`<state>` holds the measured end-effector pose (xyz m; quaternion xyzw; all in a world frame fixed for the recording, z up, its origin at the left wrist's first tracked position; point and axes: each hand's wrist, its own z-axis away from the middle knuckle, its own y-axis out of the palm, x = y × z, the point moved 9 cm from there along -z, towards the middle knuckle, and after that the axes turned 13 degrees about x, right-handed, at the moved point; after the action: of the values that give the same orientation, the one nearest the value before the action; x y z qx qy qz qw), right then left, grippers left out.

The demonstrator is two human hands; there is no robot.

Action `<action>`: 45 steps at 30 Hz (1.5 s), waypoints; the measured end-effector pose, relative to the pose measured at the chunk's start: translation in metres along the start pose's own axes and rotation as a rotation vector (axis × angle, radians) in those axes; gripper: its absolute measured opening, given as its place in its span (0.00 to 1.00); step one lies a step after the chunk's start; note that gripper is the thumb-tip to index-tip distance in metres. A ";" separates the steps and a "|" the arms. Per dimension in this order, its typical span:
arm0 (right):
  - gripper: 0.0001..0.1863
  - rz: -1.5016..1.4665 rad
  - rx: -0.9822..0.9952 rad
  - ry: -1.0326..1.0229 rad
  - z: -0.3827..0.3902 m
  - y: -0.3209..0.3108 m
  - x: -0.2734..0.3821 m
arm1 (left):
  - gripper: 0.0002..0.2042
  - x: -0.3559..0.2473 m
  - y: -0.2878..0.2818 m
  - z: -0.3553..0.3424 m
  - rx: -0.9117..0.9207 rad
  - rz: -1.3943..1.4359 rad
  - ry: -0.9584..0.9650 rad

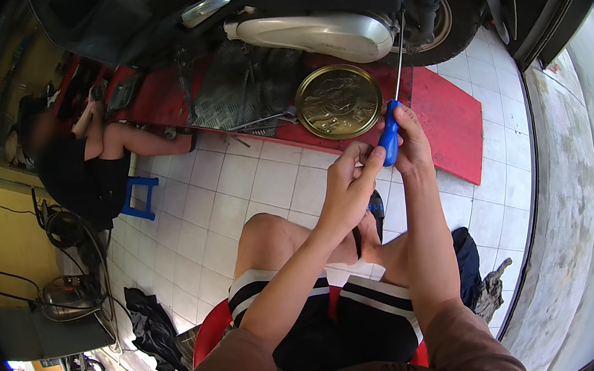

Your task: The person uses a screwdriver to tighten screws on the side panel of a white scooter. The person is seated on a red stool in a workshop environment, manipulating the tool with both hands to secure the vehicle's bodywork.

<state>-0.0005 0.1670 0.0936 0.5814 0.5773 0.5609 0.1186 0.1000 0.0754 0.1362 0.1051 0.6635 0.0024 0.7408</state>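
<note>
Both hands meet on a screwdriver (pixel 391 138) with a blue handle and a long thin metal shaft. My right hand (pixel 411 140) closes around the handle from the right side. From the left, my left hand (pixel 353 181) pinches the handle's lower end with thumb and fingers. The shaft points up and away to the rear of a scooter (pixel 315 33), beside its silver engine cover and in front of the rear wheel (pixel 451 18). Its tip is lost against the dark parts there. Just left of the screwdriver, a round gold tin lid or tray (pixel 339 102) lies on the red platform.
The scooter stands over a red lift platform (pixel 446 130) with a metal tread plate (pixel 230 93) and tools lying along its edge. At left, another person (pixel 80 167) in dark clothes sits by a blue stool (pixel 140 197). Hoses and a compressor (pixel 70 296) line the left wall.
</note>
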 end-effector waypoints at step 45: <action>0.24 -0.129 0.183 0.085 -0.003 0.025 -0.005 | 0.24 0.027 0.029 0.001 0.167 0.703 -0.177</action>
<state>0.0118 0.1539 0.1122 0.5271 0.6670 0.5211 0.0762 0.1081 0.1079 0.1143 0.3863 0.5182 0.1933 0.7381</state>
